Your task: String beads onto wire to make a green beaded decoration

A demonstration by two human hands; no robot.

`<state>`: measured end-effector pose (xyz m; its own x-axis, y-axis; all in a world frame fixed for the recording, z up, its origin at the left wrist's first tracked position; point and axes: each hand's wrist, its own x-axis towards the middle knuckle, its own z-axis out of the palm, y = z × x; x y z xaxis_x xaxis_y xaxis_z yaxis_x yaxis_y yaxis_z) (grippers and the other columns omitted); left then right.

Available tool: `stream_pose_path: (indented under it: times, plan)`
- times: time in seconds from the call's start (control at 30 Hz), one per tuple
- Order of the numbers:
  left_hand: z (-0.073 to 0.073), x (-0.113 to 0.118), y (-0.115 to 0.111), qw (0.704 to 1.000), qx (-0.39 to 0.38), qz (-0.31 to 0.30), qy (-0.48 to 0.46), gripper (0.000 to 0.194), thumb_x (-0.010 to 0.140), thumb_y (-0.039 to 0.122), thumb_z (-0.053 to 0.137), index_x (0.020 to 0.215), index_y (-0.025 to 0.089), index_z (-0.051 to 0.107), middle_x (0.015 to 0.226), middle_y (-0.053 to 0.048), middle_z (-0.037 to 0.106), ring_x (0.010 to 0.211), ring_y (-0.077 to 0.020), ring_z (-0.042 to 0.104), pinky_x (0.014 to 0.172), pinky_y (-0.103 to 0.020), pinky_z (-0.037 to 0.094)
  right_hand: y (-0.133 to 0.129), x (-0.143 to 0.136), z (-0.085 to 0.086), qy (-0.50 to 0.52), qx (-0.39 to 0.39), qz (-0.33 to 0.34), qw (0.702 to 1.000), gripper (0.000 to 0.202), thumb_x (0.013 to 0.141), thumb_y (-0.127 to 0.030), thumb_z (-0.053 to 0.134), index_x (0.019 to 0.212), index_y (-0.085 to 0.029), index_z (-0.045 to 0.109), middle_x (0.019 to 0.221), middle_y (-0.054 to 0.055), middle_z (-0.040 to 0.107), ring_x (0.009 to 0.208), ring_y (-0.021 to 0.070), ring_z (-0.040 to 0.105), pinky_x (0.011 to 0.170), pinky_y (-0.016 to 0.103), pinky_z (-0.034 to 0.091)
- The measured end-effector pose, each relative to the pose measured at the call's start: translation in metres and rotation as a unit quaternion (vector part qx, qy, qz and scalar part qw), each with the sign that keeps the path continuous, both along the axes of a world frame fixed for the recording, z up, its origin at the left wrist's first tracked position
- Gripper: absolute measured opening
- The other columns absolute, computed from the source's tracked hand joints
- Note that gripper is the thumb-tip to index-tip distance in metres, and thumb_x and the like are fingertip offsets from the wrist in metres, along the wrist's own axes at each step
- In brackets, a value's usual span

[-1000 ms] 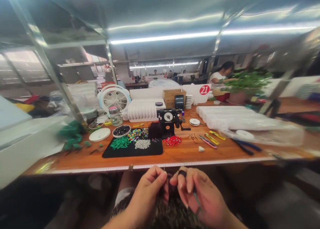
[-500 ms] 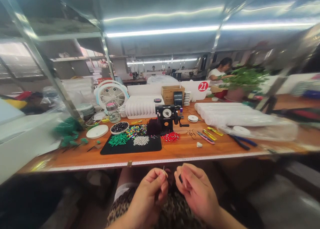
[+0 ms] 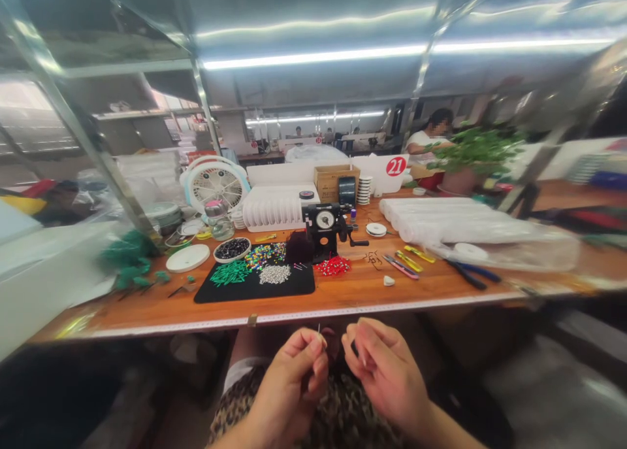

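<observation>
Over my lap, in front of the bench edge, my left hand (image 3: 296, 377) is closed in a pinch. A thin, pale, needle-like piece (image 3: 319, 329) sticks up from between its thumb and forefinger; its exact kind is too small to make out. My right hand (image 3: 389, 374), a short gap away, has its fingers curled together. A small dark thing (image 3: 354, 348) shows partly among those fingers, mostly hidden. Beyond the hands, a black mat (image 3: 255, 293) carries green sticks (image 3: 230, 272), silvery beads (image 3: 275, 274) and multicoloured beads (image 3: 259, 257).
Behind the mat stand a hand-cranked machine (image 3: 324, 230) with a dial and a dish of black beads (image 3: 232, 249). Red pieces (image 3: 333, 265) lie by it. Pliers (image 3: 473, 274), cutters (image 3: 400, 266) and wrapped white rolls (image 3: 441, 220) occupy the right. Another person (image 3: 431, 135) sits beyond a plant.
The view has shifted very slightly, so the bench appears a little further left. Both hands keep nearly the same pose and hold.
</observation>
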<state>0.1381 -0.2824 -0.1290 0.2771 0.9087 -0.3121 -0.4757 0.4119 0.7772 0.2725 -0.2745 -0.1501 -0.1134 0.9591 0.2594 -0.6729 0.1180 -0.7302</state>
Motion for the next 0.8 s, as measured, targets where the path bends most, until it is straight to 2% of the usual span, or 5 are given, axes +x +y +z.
stream_pose_path:
  times: [0.23,0.43,0.6,0.7,0.8]
  plan:
    - [-0.002,-0.003,0.010,0.988,0.073,-0.030,0.133,0.038,0.070,0.046,0.071,0.071,0.017,0.047,0.052,0.006,0.042,0.043,-0.0056,0.025,0.041,-0.019,0.014,0.005,0.003,-0.003,0.011,-0.034,0.038,0.999,0.042,0.087,-0.036,0.057,0.052,-0.016,0.044,0.049,-0.005,0.035,0.044,0.0069,0.034,0.043,0.023,0.018]
    - [0.006,-0.010,0.010,0.923,0.191,-0.018,0.334,0.032,0.077,0.045,0.061,0.066,0.017,0.050,0.054,0.004,0.045,0.050,-0.0095,0.033,0.049,-0.021,0.026,0.002,0.011,-0.005,-0.008,-0.039,0.044,0.998,0.038,0.088,-0.039,0.053,0.058,-0.016,0.049,0.058,0.003,0.055,0.050,0.0106,0.048,0.040,0.021,0.022]
    - [0.014,-0.016,0.009,0.930,0.174,-0.058,0.318,0.042,0.075,0.058,0.057,0.067,0.018,0.047,0.053,0.004,0.044,0.047,-0.0099,0.033,0.046,-0.022,0.024,0.003,0.028,-0.013,-0.141,-0.012,-0.035,0.989,0.042,0.088,-0.041,0.054,0.055,-0.014,0.053,0.085,0.010,0.063,0.061,0.0122,0.054,0.051,0.023,0.042]
    - [0.018,-0.017,0.007,0.939,0.161,-0.082,0.293,0.044,0.072,0.060,0.060,0.067,0.018,0.046,0.054,0.003,0.047,0.047,-0.0097,0.035,0.046,-0.021,0.026,0.003,0.034,-0.015,-0.256,-0.056,0.017,0.965,0.035,0.088,-0.047,0.050,0.081,-0.015,0.061,0.084,0.008,0.064,0.051,0.0113,0.054,0.043,0.023,0.043]
    - [0.020,-0.015,0.005,0.931,0.174,-0.081,0.309,0.041,0.074,0.056,0.060,0.067,0.018,0.046,0.054,0.004,0.044,0.047,-0.0096,0.034,0.046,-0.021,0.026,0.000,0.029,-0.009,-0.340,-0.053,0.074,0.936,0.039,0.080,-0.043,0.062,0.108,-0.017,0.054,0.077,0.004,0.064,0.052,0.0123,0.055,0.044,0.022,0.042]
